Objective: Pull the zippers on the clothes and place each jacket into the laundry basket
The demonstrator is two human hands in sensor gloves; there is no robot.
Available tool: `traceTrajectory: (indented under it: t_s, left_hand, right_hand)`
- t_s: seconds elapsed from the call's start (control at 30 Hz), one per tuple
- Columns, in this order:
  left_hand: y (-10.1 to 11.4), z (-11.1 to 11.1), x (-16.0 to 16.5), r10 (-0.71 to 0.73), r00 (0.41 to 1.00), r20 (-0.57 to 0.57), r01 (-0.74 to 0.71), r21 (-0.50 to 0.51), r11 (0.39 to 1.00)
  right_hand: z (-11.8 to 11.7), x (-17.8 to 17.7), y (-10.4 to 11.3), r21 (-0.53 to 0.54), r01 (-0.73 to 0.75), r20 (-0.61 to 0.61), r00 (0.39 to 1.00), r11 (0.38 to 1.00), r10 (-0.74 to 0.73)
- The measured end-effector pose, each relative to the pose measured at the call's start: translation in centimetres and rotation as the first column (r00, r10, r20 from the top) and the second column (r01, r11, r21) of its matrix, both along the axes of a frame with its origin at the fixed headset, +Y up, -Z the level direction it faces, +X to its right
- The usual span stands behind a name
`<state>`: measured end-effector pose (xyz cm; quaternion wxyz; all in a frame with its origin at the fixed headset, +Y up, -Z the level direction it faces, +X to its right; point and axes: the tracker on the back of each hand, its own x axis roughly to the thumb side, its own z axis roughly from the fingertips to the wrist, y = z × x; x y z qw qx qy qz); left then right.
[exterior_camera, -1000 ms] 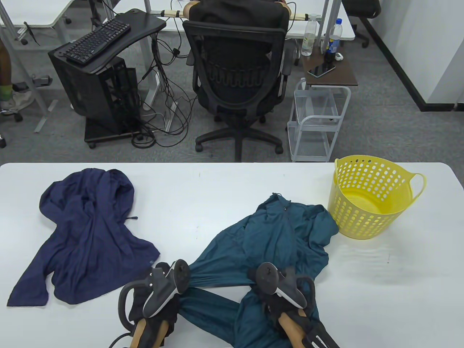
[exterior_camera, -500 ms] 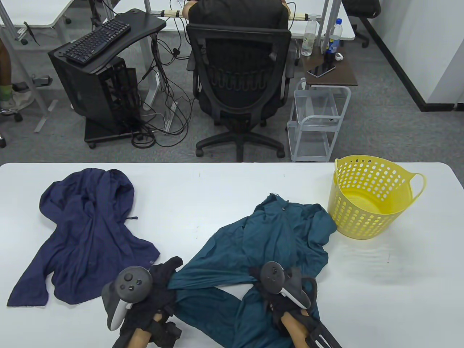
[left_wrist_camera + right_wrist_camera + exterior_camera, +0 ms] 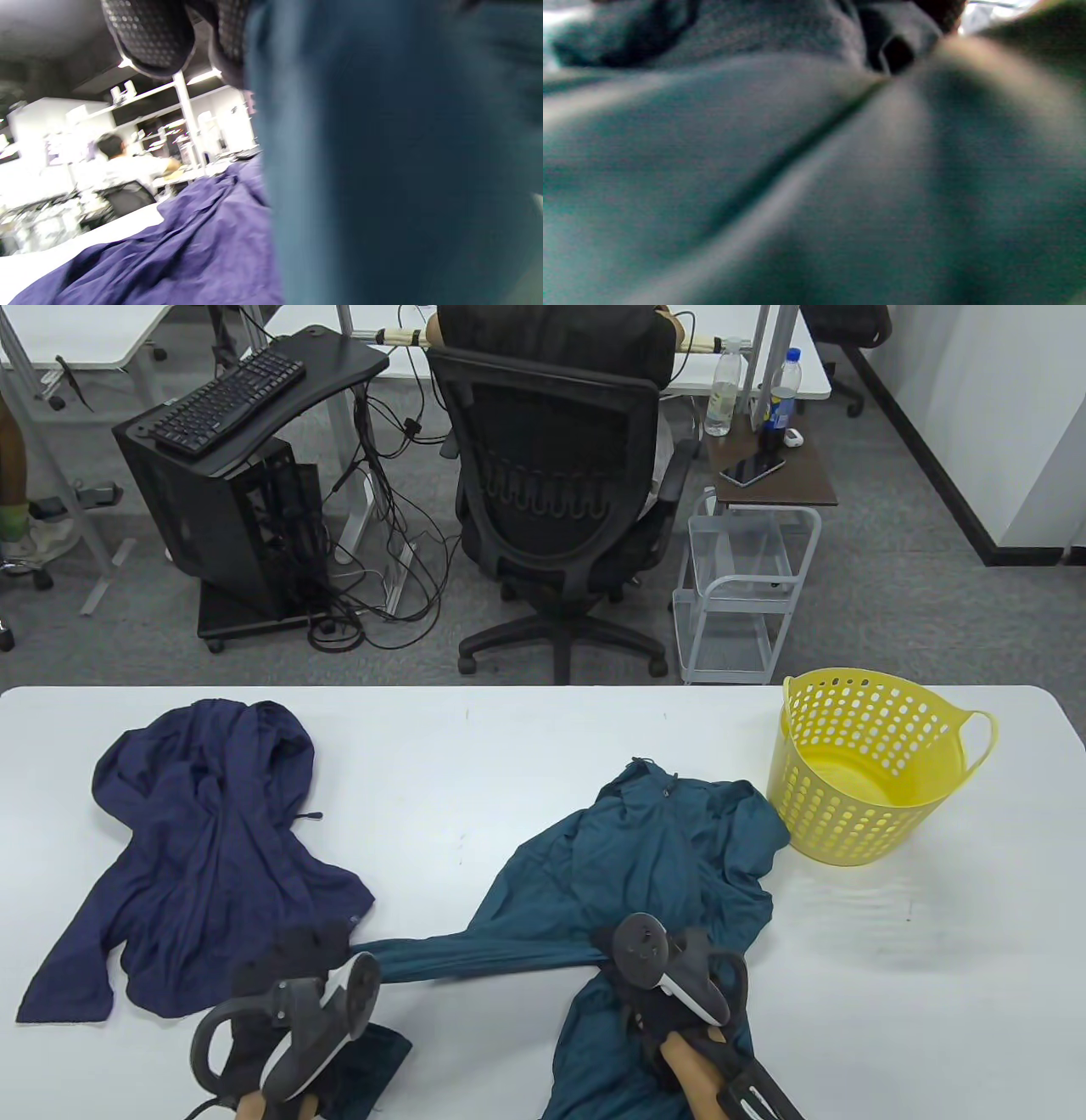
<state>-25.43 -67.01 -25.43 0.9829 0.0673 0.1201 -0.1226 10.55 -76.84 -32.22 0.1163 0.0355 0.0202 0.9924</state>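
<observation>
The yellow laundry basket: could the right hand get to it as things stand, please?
Probably yes. The right hand grips the teal jacket, and the laundry basket stands open beyond it to the right, with only bare table and jacket fabric between.

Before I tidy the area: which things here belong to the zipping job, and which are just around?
Job: teal jacket, navy jacket, yellow laundry basket, left hand, right hand.
Around: office chair, keyboard, bottles, wire cart.

Bright, even overhead light on the table view, soft shadows — both wrist views heavily blurred.
</observation>
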Motion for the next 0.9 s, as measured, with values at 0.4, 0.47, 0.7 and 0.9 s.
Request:
traceTrajectory:
  t_s: [0.4,0.47,0.7,0.9]
  left_hand:
    - [-2.6,2.8,-8.7,0.049,0.925,-0.378,-0.263,-0.541,0.799]
    - [-3.1,2.7,-8.4,0.160,0.934,-0.320,-0.322,-0.553,0.769]
    - [-0.8,0.7,-2.0,0.392,0.919,-0.047,-0.368,-0.461,0.807]
    - [-0.6,-1.7,6.2,0.523,0.818,0.238,-0.486,-0.198,0.851]
  right_hand:
    - [0.2,-1.0,-0.2,-0.080,-0.016,-0.073,0.997,0.997,0.010]
    - [0.1,-0.9,0.0,-0.140,-0.005,-0.088,0.996,0.990,-0.007]
    - [0.2,0.5,3.5,-0.282,0.146,-0.117,0.976,0.948,-0.185]
    - [0.2,6.8,7.6,-0.065,0.428,0.059,0.903,0.901,-0.425]
